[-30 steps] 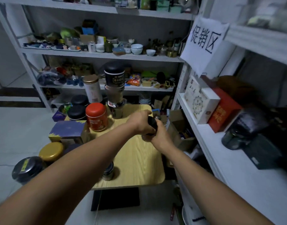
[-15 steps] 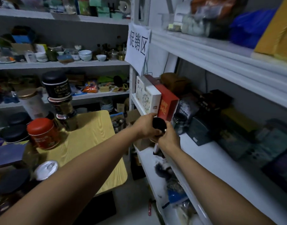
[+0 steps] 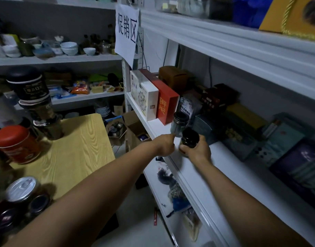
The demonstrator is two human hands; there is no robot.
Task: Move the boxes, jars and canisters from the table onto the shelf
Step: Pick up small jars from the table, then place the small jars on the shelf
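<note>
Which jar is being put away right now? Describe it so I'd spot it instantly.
Find the white shelf on the right, with a white box and red box standing at its far end. Just this side of them, at the shelf's front edge, the right hand has its grip around a small dark jar. The glass jar beside it stands unheld.

head cam | single view | faces forward-down, turned right | close over shelf (image 3: 229, 168) edge
</note>
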